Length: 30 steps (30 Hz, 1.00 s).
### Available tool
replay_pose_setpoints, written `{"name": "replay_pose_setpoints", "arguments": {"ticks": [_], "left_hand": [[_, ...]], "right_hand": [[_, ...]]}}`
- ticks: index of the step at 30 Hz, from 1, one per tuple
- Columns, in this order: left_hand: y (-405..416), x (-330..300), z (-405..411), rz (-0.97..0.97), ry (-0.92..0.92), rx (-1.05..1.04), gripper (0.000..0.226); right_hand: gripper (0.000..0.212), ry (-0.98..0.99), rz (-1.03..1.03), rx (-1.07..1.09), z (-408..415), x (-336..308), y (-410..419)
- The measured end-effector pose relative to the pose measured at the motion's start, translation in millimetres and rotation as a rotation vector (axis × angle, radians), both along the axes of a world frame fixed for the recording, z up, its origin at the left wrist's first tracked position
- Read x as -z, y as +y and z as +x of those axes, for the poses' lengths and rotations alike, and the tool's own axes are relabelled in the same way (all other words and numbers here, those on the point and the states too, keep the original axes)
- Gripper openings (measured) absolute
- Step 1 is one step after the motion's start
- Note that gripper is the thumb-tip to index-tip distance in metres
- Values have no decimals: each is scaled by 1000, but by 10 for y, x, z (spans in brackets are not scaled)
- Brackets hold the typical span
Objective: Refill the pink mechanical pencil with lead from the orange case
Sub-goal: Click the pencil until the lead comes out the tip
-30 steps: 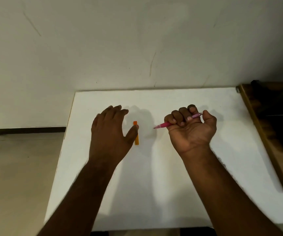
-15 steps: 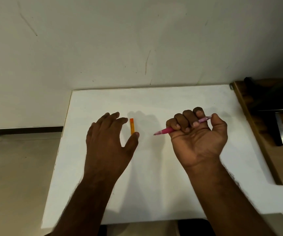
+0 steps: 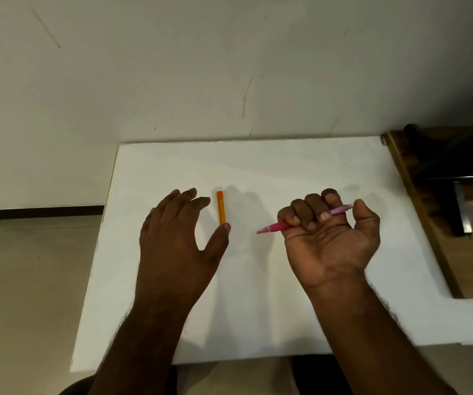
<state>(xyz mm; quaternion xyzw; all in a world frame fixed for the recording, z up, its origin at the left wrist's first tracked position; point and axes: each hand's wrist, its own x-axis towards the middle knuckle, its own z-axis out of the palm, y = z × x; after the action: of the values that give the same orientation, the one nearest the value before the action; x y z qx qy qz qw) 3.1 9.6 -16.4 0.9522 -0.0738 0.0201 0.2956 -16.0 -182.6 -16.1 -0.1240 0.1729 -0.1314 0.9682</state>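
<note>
Head view: the pink mechanical pencil [image 3: 303, 220] sits in the fist of the right hand [image 3: 329, 238], palm turned up, fingers curled over the barrel, thumb near the cap end. Its tip points left and pokes out past the fingers, clear of the table [image 3: 301, 166]. The orange case [image 3: 221, 207] lies flat on the white top, well apart from the pencil, long axis running away from the person, its darker cap at the far end. The left hand [image 3: 178, 238] rests beside it, palm down and fingers spread, holding nothing; the thumb tip touches or nearly touches the case's near end, I cannot tell which.

Judging from this, the refill has not started: the case looks shut and the pencil looks capped. The risks lie ahead. The case is slim and lies flat on a smooth surface, so a pinch from the side may skate it away. Opened one-handed or tipped too far, it could spill leads, which are thin and snap easily. A fist grip on the pencil also leaves little finger freedom to pull the cap.
</note>
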Motion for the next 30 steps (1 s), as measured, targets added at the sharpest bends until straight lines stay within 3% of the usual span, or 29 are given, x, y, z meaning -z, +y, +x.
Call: {"name": "replay_pose_setpoints", "arguments": {"ticks": [4,20,30], "left_hand": [[-18,-26,-9,-7,11,19,57],[-67,-210,185,-48,-21,72,56],[5,-161,288,-34,0,34,71]], "right_hand": [[40,-7,-3,16,83,-62,-3],[46,-43,3,-33,260,-158,-100],[46,-8,8,11,381,-114,-123]]}}
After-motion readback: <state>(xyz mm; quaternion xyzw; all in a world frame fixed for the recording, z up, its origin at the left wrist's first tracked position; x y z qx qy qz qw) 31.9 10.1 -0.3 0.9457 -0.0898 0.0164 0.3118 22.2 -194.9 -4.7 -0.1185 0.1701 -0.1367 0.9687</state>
